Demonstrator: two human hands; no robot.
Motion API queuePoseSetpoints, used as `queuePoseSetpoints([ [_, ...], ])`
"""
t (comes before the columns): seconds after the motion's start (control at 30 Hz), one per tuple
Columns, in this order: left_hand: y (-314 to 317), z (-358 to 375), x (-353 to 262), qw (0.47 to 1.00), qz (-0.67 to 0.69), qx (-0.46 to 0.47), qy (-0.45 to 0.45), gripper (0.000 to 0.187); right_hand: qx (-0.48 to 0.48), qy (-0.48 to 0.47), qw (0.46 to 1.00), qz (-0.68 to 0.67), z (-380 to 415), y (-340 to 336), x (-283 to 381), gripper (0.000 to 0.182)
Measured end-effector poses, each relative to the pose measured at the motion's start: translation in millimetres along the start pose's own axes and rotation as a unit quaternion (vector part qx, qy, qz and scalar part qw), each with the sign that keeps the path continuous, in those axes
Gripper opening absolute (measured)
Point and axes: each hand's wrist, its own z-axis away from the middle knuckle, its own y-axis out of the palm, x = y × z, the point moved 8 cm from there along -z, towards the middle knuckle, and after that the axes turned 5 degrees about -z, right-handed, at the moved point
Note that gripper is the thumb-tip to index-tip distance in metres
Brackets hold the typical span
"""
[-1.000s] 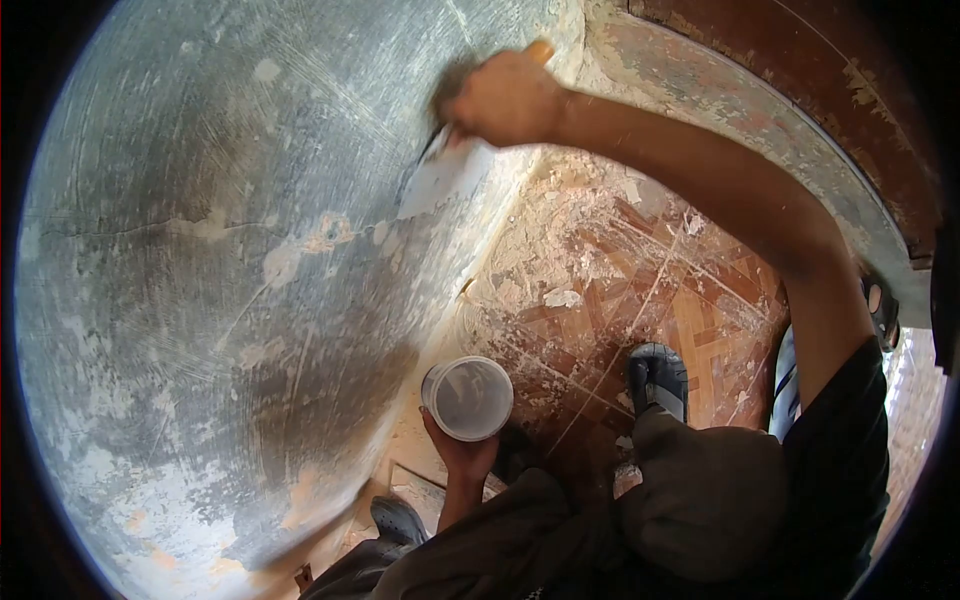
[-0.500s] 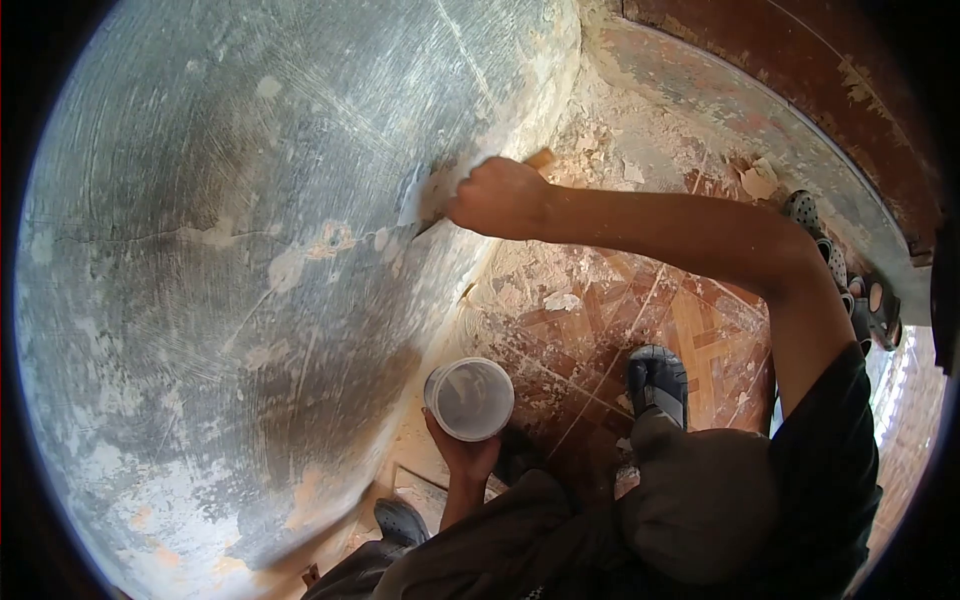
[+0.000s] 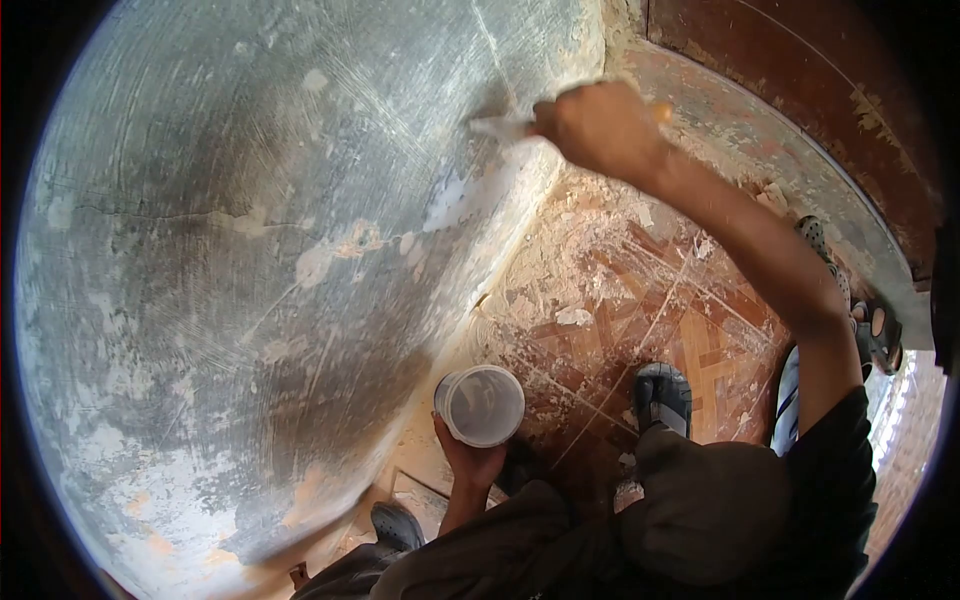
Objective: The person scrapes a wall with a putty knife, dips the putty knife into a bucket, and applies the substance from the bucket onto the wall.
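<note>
My right hand (image 3: 605,128) is closed around a putty knife (image 3: 503,128), whose yellowish handle end sticks out behind the fist. The knife's blade is smeared by motion at the grey wall (image 3: 220,290); whether it touches cannot be told. Below it, a pale wet-looking patch (image 3: 452,202) marks the wall near its bottom edge. Low in view, my left hand (image 3: 467,461) grips a whitish plastic bucket (image 3: 446,405) from underneath and the side. The bucket's open mouth faces up, and its inside looks pale with little to make out.
Flaked plaster (image 3: 575,316) litters the brown patterned floor (image 3: 700,345). A reddish-brown panel (image 3: 800,70) borders the ledge at upper right. Sandals (image 3: 880,335) lie by the right side. My shod feet, one in a dark shoe (image 3: 663,395), stand near the bucket.
My right hand has moved up and to the right along the wall with the putty knife, uncovering the pale patch. The bucket stays in my left hand, and the view has shifted slightly.
</note>
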Motion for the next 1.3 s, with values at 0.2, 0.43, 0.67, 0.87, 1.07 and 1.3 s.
queuePoseSetpoints([
  [0.2,-13.2,-5.7,4.3,0.993,-0.004,0.116,-0.017,0.067,0.128,-0.204,0.97,-0.012,20.0,93.7,87.8,0.016],
  [0.43,-0.4,4.4,0.6,1.0,-0.008,0.017,0.003,0.062,-0.03,-0.081,0.996,0.028,-18.9,-19.6,57.9,0.029],
  [0.67,-6.4,-4.6,-0.7,0.996,-0.011,0.082,-0.022,0.066,0.027,0.045,0.998,0.04,9.3,-19.5,2.8,0.024],
  [0.87,0.2,1.3,6.4,0.999,-0.019,0.029,-0.03,0.062,0.151,-0.152,0.974,0.073,37.6,95.5,92.4,0.013],
  [1.07,-12.9,0.3,1.8,0.999,-0.008,0.05,-0.014,0.067,0.084,-0.187,0.972,0.117,-8.3,46.8,84.7,0.005],
  [1.3,-6.6,0.0,6.1,0.999,-0.009,0.025,-0.024,0.066,-0.064,-0.101,0.987,0.11,-13.0,-26.9,26.2,0.014],
])
